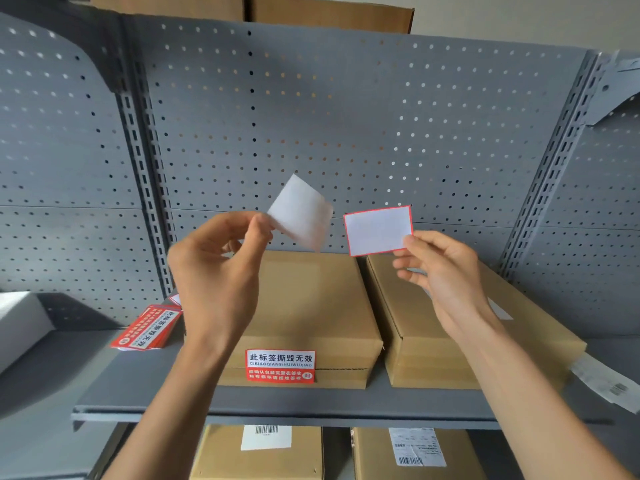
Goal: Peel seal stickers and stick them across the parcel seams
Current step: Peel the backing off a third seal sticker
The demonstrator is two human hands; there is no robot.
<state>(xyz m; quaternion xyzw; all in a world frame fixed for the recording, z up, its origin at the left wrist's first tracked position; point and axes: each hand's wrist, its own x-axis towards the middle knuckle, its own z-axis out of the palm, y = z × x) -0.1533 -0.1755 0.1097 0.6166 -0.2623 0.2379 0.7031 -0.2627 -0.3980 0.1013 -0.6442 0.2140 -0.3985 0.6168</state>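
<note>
My left hand point(221, 265) pinches a plain white backing sheet point(301, 213) by its lower left corner, held up and tilted. My right hand point(440, 268) holds a peeled seal sticker point(377, 230) by its lower right corner; its white back with a red border faces me. The two pieces are apart in the air above two cardboard parcels on the grey shelf point(311, 400). The left parcel point(311, 306) carries a red and white seal sticker point(280, 365) across its front seam. The right parcel point(422, 341) shows no sticker on its front.
A stack of red seal stickers point(149, 329) lies on the shelf left of the parcels. A white box point(20, 320) sits at the far left. Grey pegboard point(346, 126) backs the shelf. More labelled cardboard boxes point(263, 452) stand on the shelf below.
</note>
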